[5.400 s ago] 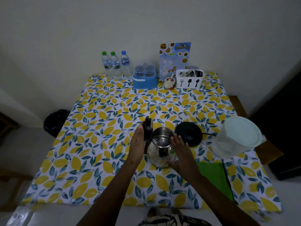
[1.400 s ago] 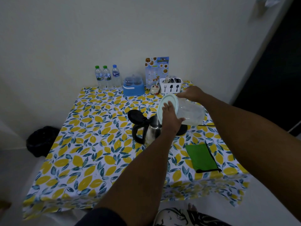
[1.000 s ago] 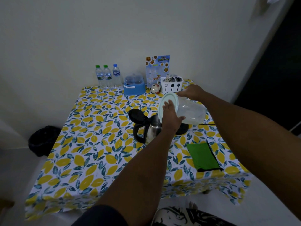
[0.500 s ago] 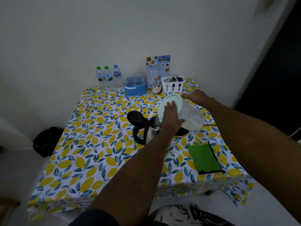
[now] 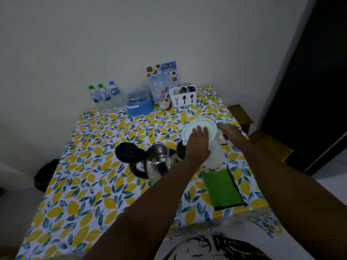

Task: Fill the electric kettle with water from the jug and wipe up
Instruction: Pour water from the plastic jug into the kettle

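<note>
Water jug (image 5: 210,145) stood nearly upright near the table's (image 5: 90,199) right edge, just beyond the green cloth (image 5: 223,190) lying by the near right corner. The left hand (image 5: 199,145) lay flat over the jug's pale lid (image 5: 199,128), fingers spread; the right hand (image 5: 231,133) reached round the far side — whether it gripped a handle could not be told. Just left of the jug sat the steel electric kettle (image 5: 158,165), lid (image 5: 126,152) flipped open, some water seemingly inside, its black base (image 5: 181,150) partly hidden behind. Pouring looked finished — the jug seemed about to be set down. Next would come closing the kettle and taking up the cloth to wipe.
</note>
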The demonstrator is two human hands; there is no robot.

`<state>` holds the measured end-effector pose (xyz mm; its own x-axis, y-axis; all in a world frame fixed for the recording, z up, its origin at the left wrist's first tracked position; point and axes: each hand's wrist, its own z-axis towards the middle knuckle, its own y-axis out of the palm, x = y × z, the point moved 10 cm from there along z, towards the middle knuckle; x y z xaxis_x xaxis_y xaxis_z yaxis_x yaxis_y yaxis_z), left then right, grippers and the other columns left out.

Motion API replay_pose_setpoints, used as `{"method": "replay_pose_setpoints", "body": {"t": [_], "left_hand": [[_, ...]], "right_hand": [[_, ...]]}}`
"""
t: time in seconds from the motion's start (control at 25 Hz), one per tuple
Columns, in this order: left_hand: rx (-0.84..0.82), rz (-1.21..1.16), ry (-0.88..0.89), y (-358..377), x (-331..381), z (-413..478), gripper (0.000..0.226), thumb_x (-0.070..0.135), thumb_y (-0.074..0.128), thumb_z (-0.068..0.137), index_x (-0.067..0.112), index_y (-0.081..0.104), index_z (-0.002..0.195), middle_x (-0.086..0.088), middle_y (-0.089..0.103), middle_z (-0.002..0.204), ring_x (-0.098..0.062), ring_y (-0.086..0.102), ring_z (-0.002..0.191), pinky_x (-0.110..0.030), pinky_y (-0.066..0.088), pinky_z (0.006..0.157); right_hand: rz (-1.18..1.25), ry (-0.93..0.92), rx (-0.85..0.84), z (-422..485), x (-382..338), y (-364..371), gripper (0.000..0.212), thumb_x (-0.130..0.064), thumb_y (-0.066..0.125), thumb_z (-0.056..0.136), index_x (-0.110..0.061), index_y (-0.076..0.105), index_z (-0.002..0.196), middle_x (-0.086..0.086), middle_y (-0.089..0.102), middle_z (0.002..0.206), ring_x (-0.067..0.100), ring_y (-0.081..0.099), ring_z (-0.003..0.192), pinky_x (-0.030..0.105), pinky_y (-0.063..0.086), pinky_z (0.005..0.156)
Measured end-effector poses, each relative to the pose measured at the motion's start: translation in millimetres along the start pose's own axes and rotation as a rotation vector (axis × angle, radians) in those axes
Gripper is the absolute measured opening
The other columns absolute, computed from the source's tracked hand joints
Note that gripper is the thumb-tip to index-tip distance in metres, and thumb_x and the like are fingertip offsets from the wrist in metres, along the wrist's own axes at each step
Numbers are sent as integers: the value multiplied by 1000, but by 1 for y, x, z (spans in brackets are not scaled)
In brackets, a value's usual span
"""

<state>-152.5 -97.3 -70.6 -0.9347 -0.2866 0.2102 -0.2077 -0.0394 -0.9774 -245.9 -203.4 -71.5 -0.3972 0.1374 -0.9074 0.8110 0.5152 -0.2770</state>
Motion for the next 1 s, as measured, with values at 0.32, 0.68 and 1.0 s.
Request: {"method": "replay_pose_setpoints", "body": {"t": [0.32,0.68,1.0], "left_hand": [[-69,178,116,46,76,58,99,31,70,86,1,3,153,-27,7,160,-45,10,147,-49,19,120],[-33,224,242,65,102,65,90,42,67,86,7,17,153,-22,17,160,-38,18,148,-49,26,115],[180,-190,174,25,40,14,62,31,63,92,8,41,145,-9,37,155,-28,26,147,-41,23,119]], "right_hand": [[182,209,99,59,74,-72,35,-23,58,99,-13,53,65,9,37,62,17,34,52,27,30,53],[-26,-33,15,74,101,-101,23,-24,47,103,-6,61,100,16,57,94,21,52,86,27,41,68],[-455,-601,227,-4,45,-74,61,-28,66,92,-8,45,146,-2,42,150,15,28,146,31,15,120]]}}
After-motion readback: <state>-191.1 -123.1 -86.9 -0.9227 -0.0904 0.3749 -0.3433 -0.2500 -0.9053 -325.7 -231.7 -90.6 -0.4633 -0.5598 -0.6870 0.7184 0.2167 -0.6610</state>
